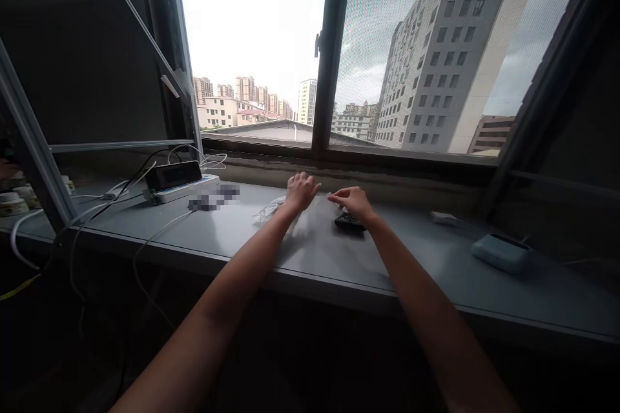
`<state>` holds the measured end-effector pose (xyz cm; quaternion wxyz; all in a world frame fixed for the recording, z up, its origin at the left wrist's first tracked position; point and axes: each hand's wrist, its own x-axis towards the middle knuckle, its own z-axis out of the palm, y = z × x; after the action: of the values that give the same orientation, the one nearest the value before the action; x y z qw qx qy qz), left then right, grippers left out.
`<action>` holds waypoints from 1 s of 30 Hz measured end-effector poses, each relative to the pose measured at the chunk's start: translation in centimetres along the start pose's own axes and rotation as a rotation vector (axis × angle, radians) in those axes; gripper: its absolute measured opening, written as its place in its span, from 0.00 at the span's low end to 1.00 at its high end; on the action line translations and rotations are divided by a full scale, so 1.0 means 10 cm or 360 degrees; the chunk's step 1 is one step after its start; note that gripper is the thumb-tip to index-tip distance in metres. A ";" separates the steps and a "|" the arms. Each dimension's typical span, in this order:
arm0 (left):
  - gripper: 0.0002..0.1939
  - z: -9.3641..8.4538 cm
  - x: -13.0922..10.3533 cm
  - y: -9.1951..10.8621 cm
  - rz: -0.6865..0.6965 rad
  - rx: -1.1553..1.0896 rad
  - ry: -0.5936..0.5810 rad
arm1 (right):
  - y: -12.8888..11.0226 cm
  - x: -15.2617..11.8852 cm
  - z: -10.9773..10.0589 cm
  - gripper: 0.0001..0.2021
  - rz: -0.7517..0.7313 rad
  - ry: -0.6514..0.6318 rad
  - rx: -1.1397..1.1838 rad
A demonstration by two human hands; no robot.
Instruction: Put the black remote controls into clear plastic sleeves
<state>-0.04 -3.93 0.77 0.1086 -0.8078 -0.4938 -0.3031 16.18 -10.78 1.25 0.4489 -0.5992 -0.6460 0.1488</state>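
Observation:
My left hand [301, 191] is over the far part of the desk, seen from its back. Its fingers curl down and away, so whatever they grip is hidden. A crumpled clear plastic bag [268, 211] lies just left of that wrist. To the right, my right hand [354, 201] is closed in a pinch, thumb against forefinger, with a tiny pale bit at the tips that I cannot make out. Beneath this hand sits a small black object [349, 223] with a textured top, partly covered by the hand.
On the grey desk [232, 232], a phone [173, 174] leans on a white power strip [188, 188] at left, amid loose cables. A blurred-out patch [213, 197] is nearby. At right are a blue-grey box [500, 251] and a white plug [443, 217]. Metal posts and a window stand beyond.

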 end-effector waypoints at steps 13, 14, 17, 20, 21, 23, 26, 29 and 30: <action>0.19 0.06 -0.05 0.32 0.0331 -0.0656 -0.0051 | 0.03 0.02 -0.02 0.11 0.0420 0.0284 0.0948; 0.19 0.06 -0.04 0.30 0.0326 -0.0660 -0.0061 | 0.03 0.03 -0.02 0.10 0.0430 0.0279 0.0965; 0.16 0.04 -0.04 0.29 0.0330 -0.0671 -0.0116 | 0.03 0.03 -0.01 0.08 0.0436 0.0290 0.0960; 0.12 0.01 -0.04 0.30 0.0299 -0.0645 -0.0137 | 0.03 0.02 0.00 0.05 0.0396 0.0295 0.0894; 0.11 0.01 -0.05 0.31 0.0280 -0.0633 -0.0128 | 0.02 0.02 0.00 0.04 0.0377 0.0282 0.0858; 0.10 0.01 -0.05 0.31 0.0254 -0.0629 -0.0099 | 0.02 0.02 0.01 0.01 0.0337 0.0246 0.0726; 0.10 0.02 -0.04 0.31 0.0249 -0.0650 -0.0074 | 0.01 0.02 0.00 0.04 0.0307 0.0193 0.0410; 0.10 0.01 -0.04 0.32 0.0242 -0.0639 -0.0031 | 0.03 0.03 -0.01 0.05 0.0304 0.0136 0.0165; 0.09 0.01 -0.05 0.33 0.0231 -0.0625 -0.0004 | 0.04 0.04 -0.01 0.05 0.0300 0.0130 0.0107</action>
<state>2.65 -5.83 0.85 -0.0301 -0.8473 -0.3659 -0.3839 16.60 -10.41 1.18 0.4787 -0.6475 -0.5625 0.1874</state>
